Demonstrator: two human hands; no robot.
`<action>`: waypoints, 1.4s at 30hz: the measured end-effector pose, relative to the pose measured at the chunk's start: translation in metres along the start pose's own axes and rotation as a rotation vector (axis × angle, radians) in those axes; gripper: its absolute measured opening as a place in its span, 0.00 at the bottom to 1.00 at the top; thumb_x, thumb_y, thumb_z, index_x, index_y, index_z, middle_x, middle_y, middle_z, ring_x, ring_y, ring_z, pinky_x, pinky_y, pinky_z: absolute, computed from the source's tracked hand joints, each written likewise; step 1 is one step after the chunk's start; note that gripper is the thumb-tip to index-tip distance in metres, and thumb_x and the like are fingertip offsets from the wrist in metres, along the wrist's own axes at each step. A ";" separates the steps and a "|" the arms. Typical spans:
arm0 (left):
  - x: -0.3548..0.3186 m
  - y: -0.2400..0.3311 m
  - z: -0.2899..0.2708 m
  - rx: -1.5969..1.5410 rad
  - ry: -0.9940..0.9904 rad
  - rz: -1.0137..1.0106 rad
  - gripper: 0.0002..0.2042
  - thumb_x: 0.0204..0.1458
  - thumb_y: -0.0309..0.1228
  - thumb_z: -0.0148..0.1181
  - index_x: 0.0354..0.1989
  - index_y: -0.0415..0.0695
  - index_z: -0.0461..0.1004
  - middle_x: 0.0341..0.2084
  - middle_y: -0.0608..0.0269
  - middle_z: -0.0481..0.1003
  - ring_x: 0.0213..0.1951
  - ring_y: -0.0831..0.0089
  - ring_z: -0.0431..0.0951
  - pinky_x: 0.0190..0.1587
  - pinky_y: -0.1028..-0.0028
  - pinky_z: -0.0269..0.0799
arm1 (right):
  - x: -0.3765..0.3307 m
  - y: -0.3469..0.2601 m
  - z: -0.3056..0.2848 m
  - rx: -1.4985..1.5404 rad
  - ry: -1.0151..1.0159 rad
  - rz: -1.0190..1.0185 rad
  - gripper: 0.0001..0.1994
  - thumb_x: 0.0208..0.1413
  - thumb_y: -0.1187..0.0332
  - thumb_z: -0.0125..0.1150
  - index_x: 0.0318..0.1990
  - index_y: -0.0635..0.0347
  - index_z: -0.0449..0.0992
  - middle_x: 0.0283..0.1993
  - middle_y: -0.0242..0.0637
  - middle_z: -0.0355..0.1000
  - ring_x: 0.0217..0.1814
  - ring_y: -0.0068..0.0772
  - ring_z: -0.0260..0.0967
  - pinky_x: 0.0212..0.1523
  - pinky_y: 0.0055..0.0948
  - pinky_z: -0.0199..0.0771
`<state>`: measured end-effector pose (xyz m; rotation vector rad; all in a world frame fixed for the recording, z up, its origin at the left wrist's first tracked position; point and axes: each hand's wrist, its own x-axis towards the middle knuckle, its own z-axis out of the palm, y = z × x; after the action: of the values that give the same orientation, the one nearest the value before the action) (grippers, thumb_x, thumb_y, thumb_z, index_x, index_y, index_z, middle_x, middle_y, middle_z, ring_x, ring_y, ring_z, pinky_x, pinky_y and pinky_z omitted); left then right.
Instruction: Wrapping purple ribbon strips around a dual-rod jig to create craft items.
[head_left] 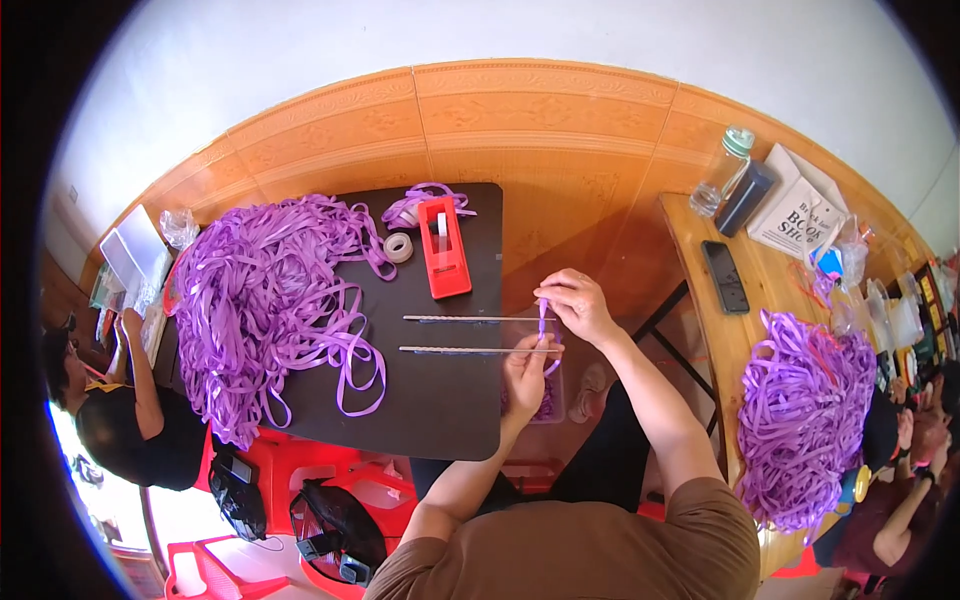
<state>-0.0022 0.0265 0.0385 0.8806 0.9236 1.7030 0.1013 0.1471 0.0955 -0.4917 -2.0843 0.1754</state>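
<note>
Both hands close on one short strip of purple ribbon just off the right edge of the black square tabletop: the right hand pinches its upper end between thumb and fingers, and the left hand grips its lower end, fingers shut around it. The strip runs near upright between the two hands, taut or nearly so; whether it is being folded or looped cannot be told. Two thin metal rods lie parallel on the tabletop, their right ends reaching the hands. Below the left hand, against the tabletop's right edge, sits a clear plastic box holding a small amount of purple pieces, judged to be finished work; the count is not readable. Toward the far edge of the tabletop stand a red tape dispenser and a roll of clear tape. The left half of the tabletop carries a large loose heap of purple ribbon, judged unworked. Assessment: little is done and the bulk of the stock remains. Another person sits left of the tabletop.
</note>
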 end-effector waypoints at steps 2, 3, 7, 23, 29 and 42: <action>0.000 -0.003 0.000 0.000 0.029 0.019 0.09 0.61 0.28 0.50 0.42 0.35 0.74 0.30 0.57 0.78 0.31 0.77 0.76 0.39 0.78 0.72 | 0.000 0.003 0.009 0.108 -0.031 0.040 0.09 0.41 0.77 0.65 0.33 0.54 0.79 0.32 0.31 0.73 0.34 0.35 0.72 0.33 0.32 0.71; 0.000 -0.006 0.000 -0.032 0.052 0.033 0.09 0.61 0.28 0.50 0.42 0.36 0.73 0.30 0.58 0.78 0.31 0.77 0.75 0.38 0.78 0.72 | -0.001 0.004 0.013 0.108 -0.030 0.040 0.09 0.41 0.77 0.65 0.33 0.54 0.79 0.32 0.31 0.73 0.34 0.35 0.72 0.33 0.32 0.71; -0.005 -0.002 0.011 -0.100 0.176 0.076 0.09 0.61 0.29 0.51 0.40 0.36 0.73 0.27 0.59 0.77 0.28 0.76 0.76 0.37 0.78 0.73 | -0.019 0.003 0.029 0.220 -0.090 0.116 0.12 0.42 0.81 0.63 0.36 0.60 0.79 0.34 0.36 0.73 0.36 0.35 0.72 0.36 0.29 0.73; -0.079 0.003 -0.021 0.052 0.110 -0.257 0.10 0.62 0.29 0.48 0.41 0.35 0.73 0.29 0.59 0.78 0.30 0.76 0.77 0.37 0.78 0.72 | -0.187 -0.064 0.078 0.611 -0.169 0.674 0.08 0.43 0.81 0.59 0.32 0.62 0.76 0.29 0.29 0.71 0.36 0.26 0.69 0.34 0.24 0.68; -0.116 -0.007 -0.060 0.016 0.002 -0.387 0.10 0.61 0.27 0.49 0.42 0.34 0.75 0.31 0.57 0.79 0.34 0.73 0.79 0.39 0.78 0.73 | -0.256 -0.110 0.096 0.988 -0.111 1.026 0.08 0.55 0.82 0.52 0.40 0.67 0.76 0.35 0.26 0.73 0.38 0.17 0.69 0.39 0.20 0.71; -0.109 -0.007 -0.081 0.063 -0.138 -0.505 0.11 0.61 0.27 0.49 0.46 0.35 0.73 0.39 0.57 0.77 0.39 0.74 0.77 0.45 0.75 0.73 | -0.253 -0.147 0.081 1.078 -0.328 1.281 0.07 0.52 0.77 0.59 0.37 0.67 0.79 0.34 0.34 0.77 0.37 0.20 0.72 0.43 0.21 0.71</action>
<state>-0.0413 -0.0901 -0.0187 0.7189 1.0081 1.1726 0.1106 -0.0853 -0.0997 -1.0308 -1.3160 2.0520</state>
